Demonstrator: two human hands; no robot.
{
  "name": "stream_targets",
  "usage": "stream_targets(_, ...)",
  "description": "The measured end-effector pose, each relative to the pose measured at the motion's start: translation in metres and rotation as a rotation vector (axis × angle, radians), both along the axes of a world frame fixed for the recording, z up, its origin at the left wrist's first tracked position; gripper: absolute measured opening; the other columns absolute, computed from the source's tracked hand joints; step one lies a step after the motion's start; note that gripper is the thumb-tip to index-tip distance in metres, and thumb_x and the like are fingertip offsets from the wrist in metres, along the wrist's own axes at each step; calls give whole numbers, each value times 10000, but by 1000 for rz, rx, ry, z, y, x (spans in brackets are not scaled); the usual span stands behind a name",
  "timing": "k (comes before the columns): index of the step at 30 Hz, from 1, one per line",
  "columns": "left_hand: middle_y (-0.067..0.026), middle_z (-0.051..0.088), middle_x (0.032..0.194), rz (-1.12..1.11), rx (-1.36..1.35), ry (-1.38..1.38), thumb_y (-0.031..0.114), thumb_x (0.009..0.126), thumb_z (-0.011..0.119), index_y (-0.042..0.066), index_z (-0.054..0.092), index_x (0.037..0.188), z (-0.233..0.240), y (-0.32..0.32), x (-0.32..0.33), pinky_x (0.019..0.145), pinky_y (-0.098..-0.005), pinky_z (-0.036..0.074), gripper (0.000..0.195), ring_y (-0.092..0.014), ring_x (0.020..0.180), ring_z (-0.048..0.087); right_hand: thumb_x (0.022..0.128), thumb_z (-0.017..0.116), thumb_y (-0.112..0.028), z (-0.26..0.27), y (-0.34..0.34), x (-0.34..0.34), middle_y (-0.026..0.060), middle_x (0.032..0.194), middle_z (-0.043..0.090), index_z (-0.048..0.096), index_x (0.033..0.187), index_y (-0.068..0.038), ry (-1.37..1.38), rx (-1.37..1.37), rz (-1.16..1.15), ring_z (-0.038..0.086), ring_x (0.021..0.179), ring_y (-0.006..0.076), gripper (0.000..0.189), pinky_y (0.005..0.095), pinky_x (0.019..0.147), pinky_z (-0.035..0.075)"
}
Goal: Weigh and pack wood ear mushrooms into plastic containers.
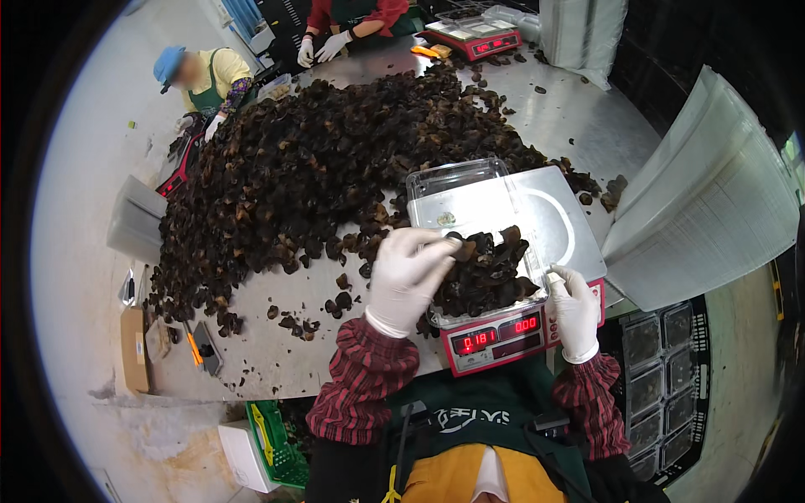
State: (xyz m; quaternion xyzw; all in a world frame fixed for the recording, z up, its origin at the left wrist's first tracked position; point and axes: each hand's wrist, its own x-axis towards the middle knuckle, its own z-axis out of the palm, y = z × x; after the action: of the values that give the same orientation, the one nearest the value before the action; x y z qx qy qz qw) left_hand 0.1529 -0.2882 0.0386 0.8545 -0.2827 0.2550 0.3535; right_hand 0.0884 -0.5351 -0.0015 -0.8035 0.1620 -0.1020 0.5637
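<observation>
A hinged clear plastic box lies open on a red digital scale with a metal platform. Its near half holds a heap of dark wood ear mushrooms, and its lid half is spread toward the far side. My left hand, in a white glove, reaches over the box's left side and pinches a brownish mushroom piece at the heap's edge. At the right rim, my gloved right hand has its fingertips on the box's edge. Lit red digits show on the scale's front.
A large mushroom pile covers much of the metal table. Stacked clear boxes stand right; a black crate of boxes sits below. An orange-handled knife lies left. Two co-workers stand across, near another scale.
</observation>
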Motion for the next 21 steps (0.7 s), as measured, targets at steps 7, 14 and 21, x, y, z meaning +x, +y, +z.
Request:
stream_targets(7,-94,539,1266,-36,389,80,182,717,695,171,679,952,-9,-31,13,1062,-454,266,236,-323,1278,397,903,619,-138,1,7,-1,65,701,601,607,1140,2,-30,-53,37,537,544,97,275,246,533,433)
stream_targets(14,-78,584,1203,-92,113,64,135,651,770,160,695,862,-8,-36,15,1052,-426,287,225,-295,1233,454,907,621,-142,2,0,-1,60,707,597,609,1132,3,-17,-28,17,529,537,90,267,243,522,432)
stream_targets(21,-108,639,1073,-151,-286,103,-31,671,737,41,677,952,21,-21,-9,850,-334,485,296,-248,1005,603,905,624,-133,4,6,0,56,700,591,619,1116,6,-60,-55,31,524,538,78,253,240,512,423)
